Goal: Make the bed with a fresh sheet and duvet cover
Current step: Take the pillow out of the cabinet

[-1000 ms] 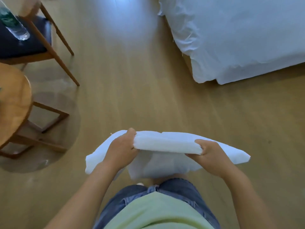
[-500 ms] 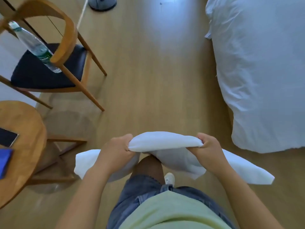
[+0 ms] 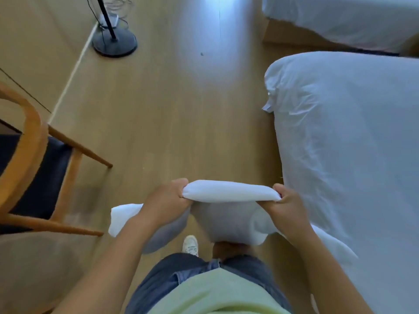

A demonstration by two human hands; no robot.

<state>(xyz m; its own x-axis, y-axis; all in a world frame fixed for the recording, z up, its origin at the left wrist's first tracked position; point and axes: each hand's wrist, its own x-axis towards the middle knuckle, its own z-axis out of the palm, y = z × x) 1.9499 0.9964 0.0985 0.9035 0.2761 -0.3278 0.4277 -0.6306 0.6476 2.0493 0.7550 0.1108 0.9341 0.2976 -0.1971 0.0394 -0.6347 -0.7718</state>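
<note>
A person stood on a pale wooden floor, looking down at a bundle of white linen held at waist height in front of the body. Whether it was the sheet or the duvet cover could not be told. The linen was plain white, smooth and folded thick. A rounded, roll-like fold ran level between the two hands, and looser layers sagged below it in a soft pouch. One folded end stuck out past the left wrist and another tapered end trailed past the right forearm. The left hand gripped the left end of the fold with its fingers curled round it. The right hand gripped the right end the same way, its thumb on top. Just to the right stood the bed, covered in wrinkled white fabric with a small tag at its near corner. The linen's right end hung near the bed's edge. A second bed showed at the top right. On the left stood a wooden chair with a dark seat, and beyond it the round black base of a lamp. A white shoe showed under the linen.
</note>
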